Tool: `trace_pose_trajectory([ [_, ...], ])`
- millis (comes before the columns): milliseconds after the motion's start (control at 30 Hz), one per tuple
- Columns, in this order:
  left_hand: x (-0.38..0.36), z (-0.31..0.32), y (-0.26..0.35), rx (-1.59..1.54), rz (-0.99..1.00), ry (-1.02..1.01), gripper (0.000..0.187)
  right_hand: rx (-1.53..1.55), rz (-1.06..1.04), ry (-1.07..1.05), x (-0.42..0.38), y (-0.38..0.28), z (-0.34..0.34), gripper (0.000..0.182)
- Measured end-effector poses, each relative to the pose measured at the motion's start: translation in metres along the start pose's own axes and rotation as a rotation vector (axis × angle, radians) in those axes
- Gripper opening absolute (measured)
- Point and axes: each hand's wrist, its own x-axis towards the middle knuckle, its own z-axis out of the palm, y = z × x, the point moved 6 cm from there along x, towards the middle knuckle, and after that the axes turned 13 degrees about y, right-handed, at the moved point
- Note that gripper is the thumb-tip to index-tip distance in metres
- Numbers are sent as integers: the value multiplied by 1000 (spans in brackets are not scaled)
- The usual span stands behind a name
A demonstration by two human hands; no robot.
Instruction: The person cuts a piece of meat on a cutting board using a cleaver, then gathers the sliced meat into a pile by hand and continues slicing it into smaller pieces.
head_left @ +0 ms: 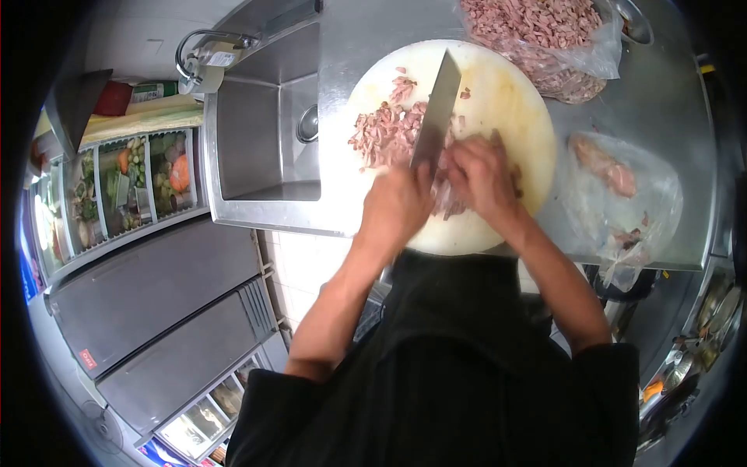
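Note:
My left hand (395,204) is wrapped round the handle of a kitchen knife (439,107), whose broad blade points away from me across the round white cutting board (513,93). Closed fingers of my right hand (481,173) press on a piece of meat (447,201) beside the blade; much of it is hidden beneath both hands. To the left of the knife lies a heap of chopped pinkish meat (385,134). A few loose scraps (401,89) sit farther up the board.
A plastic bag of chopped meat (537,47) stands at the back right, by a metal bowl (634,22). On the right lies a clear bag (622,187) with a larger meat piece (604,165). A steel sink (268,124) and a vegetable-filled refrigerated counter (128,187) are at left.

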Motion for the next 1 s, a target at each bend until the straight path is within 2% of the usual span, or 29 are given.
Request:
trace_pose_trajectory([
  [67, -36, 5, -21, 51, -39, -27, 37, 27, -6, 30, -2, 3, 5, 18],
  [167, -46, 21, -26, 16, -21, 53, 34, 35, 12, 8, -4, 4, 7, 17],
  [267, -1, 37, -7, -98, 111, 261, 32, 31, -6, 3, -4, 5, 11, 15],
  [367, 48, 47, 1, -146, 105, 202, 36, 59, -23, -17, -3, 7, 12, 15],
  [433, 44, 35, 7, -106, 98, 177, 37, 68, -40, -16, 1, 6, 5, 15],
  [567, -6, 2, 2, -39, 1, 17, 33, 100, -7, -11, 3, 4, -1, 15],
  [700, -54, 10, -22, 24, -99, -29, 32, 135, -36, 32, 0, 5, 4, 13],
  [733, -54, 18, -25, 15, -77, -14, 26, 128, -41, 18, 0, 5, 4, 13],
  [833, -21, 40, -18, -77, 7, 170, 32, 102, -44, -3, 2, 6, 5, 13],
  [900, 19, 46, -8, -80, 61, 174, 37, 85, -33, 3, -1, 7, 11, 12],
  [1000, 48, 50, -9, -133, -67, 70, 39, 82, 23, -42, 1, 7, 12, 13],
])
